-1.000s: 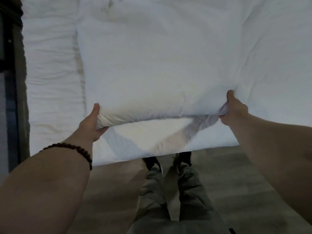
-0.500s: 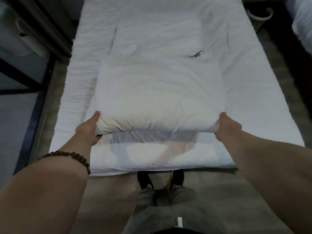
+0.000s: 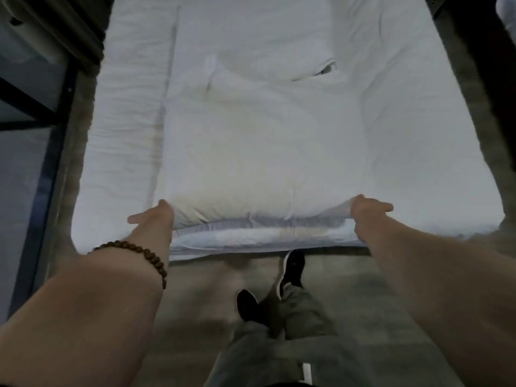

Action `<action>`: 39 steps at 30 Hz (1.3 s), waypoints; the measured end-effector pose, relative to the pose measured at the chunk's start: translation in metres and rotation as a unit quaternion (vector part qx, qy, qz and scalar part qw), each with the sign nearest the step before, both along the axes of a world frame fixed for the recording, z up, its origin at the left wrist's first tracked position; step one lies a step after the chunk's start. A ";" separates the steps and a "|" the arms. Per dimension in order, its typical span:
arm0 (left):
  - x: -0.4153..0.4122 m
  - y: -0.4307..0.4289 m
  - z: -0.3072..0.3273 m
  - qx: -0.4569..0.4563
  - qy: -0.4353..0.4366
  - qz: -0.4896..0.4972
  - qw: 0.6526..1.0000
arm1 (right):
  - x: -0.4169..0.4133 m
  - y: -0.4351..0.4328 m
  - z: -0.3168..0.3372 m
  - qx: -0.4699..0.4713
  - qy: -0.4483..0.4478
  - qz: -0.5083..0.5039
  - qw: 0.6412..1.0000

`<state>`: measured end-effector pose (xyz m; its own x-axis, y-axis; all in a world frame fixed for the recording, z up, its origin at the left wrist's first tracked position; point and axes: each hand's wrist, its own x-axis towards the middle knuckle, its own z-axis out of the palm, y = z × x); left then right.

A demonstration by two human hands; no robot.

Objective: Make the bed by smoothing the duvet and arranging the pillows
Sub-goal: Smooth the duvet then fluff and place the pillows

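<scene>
Bed (image 3: 120, 152): white mattress, seen from foot end.
Duvet (image 3: 257, 152): white, folded, lying along middle of bed, near edge at foot.
Left hand (image 3: 156, 219): clamped on duvet's near left corner; bead bracelet (image 3: 145, 254) on wrist.
Right hand (image 3: 365, 213): clamped on near right corner.
Pillow (image 3: 268, 54): white, beyond duvet.
Shoes (image 3: 291, 268): black, on floor below bed edge.
</scene>
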<state>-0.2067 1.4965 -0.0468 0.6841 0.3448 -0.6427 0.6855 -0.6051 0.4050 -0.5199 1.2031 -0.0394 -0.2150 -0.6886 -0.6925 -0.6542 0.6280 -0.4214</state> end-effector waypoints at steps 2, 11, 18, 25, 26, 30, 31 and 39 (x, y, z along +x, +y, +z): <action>-0.031 -0.007 -0.014 0.109 -0.014 -0.143 0.984 | 0.007 0.033 -0.010 0.012 0.091 0.119 0.989; -0.087 -0.076 -0.094 0.173 -0.229 -0.616 0.734 | 0.097 0.104 -0.098 -0.283 0.105 0.578 0.758; -0.065 -0.102 -0.184 0.212 -0.294 -0.636 0.681 | 0.115 0.073 -0.189 -0.369 0.115 0.624 0.679; -0.037 -0.076 -0.173 0.220 -0.265 -0.627 0.699 | 0.075 0.036 -0.169 -0.334 0.183 0.556 0.739; -0.033 -0.069 -0.171 0.232 -0.242 -0.595 0.730 | 0.066 0.030 -0.167 -0.320 0.201 0.537 0.754; -0.032 -0.068 -0.158 0.259 -0.107 -0.425 0.861 | 0.056 0.020 -0.162 -0.258 0.237 0.449 0.822; -0.031 -0.072 -0.152 0.251 -0.073 -0.395 0.881 | 0.058 0.017 -0.158 -0.240 0.239 0.420 0.842; 0.046 -0.085 -0.089 0.208 0.019 -0.178 0.962 | 0.103 -0.026 -0.104 -0.165 0.292 0.292 0.896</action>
